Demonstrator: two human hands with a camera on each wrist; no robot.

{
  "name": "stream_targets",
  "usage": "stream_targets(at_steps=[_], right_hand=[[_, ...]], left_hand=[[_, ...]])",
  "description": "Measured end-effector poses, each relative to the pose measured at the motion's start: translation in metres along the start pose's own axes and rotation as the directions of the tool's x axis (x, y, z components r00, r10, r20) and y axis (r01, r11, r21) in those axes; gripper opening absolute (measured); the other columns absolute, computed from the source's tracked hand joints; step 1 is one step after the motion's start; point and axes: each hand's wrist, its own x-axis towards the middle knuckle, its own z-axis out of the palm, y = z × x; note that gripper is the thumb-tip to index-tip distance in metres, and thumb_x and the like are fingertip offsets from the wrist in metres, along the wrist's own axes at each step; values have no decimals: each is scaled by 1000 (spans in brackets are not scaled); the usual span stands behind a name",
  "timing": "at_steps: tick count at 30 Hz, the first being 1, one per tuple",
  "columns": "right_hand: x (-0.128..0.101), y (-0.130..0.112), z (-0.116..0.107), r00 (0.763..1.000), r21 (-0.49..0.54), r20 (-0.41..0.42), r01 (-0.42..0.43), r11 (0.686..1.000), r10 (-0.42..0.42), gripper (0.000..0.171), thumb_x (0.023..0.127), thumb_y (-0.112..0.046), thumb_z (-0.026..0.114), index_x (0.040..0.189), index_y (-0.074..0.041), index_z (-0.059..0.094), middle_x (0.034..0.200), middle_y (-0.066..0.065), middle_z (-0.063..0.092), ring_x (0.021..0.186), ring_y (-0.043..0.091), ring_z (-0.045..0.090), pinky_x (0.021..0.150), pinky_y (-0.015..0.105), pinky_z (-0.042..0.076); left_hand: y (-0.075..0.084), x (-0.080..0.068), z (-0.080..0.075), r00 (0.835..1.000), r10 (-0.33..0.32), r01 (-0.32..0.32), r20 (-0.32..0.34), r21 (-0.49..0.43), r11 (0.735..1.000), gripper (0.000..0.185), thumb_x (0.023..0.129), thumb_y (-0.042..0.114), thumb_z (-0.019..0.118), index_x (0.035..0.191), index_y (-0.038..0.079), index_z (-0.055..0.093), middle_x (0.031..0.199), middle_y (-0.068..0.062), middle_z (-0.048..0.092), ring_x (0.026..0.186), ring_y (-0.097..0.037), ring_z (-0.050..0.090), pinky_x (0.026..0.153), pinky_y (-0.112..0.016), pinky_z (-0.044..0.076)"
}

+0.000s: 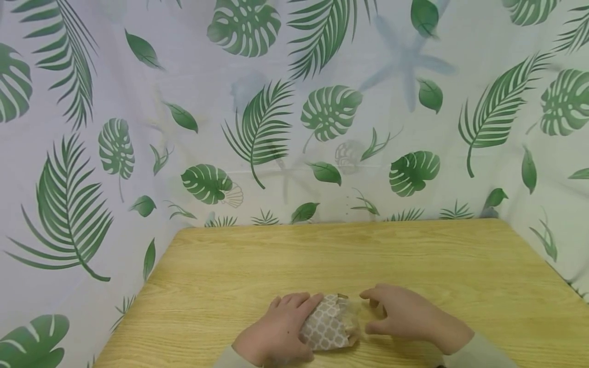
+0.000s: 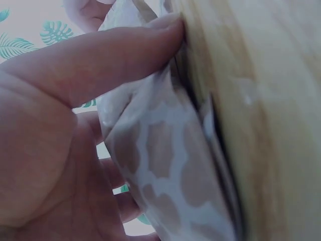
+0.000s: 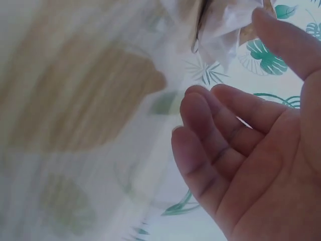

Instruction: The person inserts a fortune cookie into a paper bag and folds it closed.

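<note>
A small pouch (image 1: pixel 326 326) with a beige and white lattice pattern lies near the front edge of the wooden table (image 1: pixel 322 255). My left hand (image 1: pixel 294 319) grips its left side, fingers curled over the top. In the left wrist view, the pouch (image 2: pixel 165 165) is pressed between that hand (image 2: pixel 75 100) and the table (image 2: pixel 276 100). Clear crinkled plastic (image 1: pixel 353 313) sticks out of the pouch's right end. My right hand (image 1: pixel 375 313) sits just right of it, fingers loosely bent and holding nothing. The right wrist view shows its palm (image 3: pixel 251 140) bare, one fingertip close to the plastic (image 3: pixel 225 25).
A white curtain with green leaf print (image 1: pixel 276 128) hangs behind and along both sides of the table. Bare wood stretches from the hands to the far edge.
</note>
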Motion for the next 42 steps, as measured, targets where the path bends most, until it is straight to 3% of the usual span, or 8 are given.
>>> stream_targets(at_steps=[5,12,17,27,32,34,39,42], right_hand=[[1,-3,6,1000,56,15,-2,998,1,75,82,-49,81,138,-4,59,102,-5,66,88,11,61,78,42,54],[6,-8,13,999,100,-4,48,994,-47,57,86,-28,81,131,-1,62,90,-9,64,75,5,57,68,30,52],[8,-12,15,997,101,-22,69,992,-67,54,88,-30,80,130,0,63,83,-13,60,70,3,54,64,27,50],[21,-25,22,992,143,-14,129,981,-129,40,87,-19,77,125,-9,68,74,-15,58,64,1,52,58,25,48],[24,-29,24,988,143,-16,157,977,-156,24,88,-17,75,110,-18,68,73,-14,57,64,1,51,58,25,47],[24,-28,24,989,148,-13,146,978,-146,26,88,-18,75,113,-16,69,74,-14,57,66,2,52,59,25,47],[19,-22,22,997,171,1,80,982,-82,54,88,-21,76,139,-7,61,78,-13,59,65,4,53,58,27,48],[16,-20,19,999,189,10,45,981,-47,59,90,-25,75,143,-7,57,77,-11,60,59,6,53,53,27,48]], left_hand=[[2,-1,0,1000,1,-1,-10,20,1000,106,74,33,86,161,35,25,160,2,33,147,-22,28,115,-63,21],[3,-1,0,1000,-5,5,-13,26,1000,109,72,36,87,161,35,25,159,3,33,147,-22,28,115,-62,22],[4,-1,0,1000,-8,8,-18,29,1000,108,71,35,87,161,33,26,159,1,34,147,-22,28,115,-63,21],[6,-4,-2,1000,-10,11,-25,14,1000,109,71,36,88,161,32,26,161,-1,32,147,-23,27,116,-64,20],[7,-4,-2,1000,-7,7,-25,15,1000,109,72,37,88,161,31,26,161,-2,32,147,-23,27,116,-63,20],[7,-4,-2,1000,-4,4,-23,18,1000,109,73,37,88,162,31,26,161,-2,32,147,-22,27,116,-62,20],[7,-4,-1,1000,2,-1,-24,26,1000,109,73,40,87,162,31,25,161,-3,31,148,-22,27,116,-62,20],[7,-4,-1,1000,0,0,-23,23,1000,111,72,42,88,162,32,24,162,-3,31,148,-23,27,116,-62,20]])
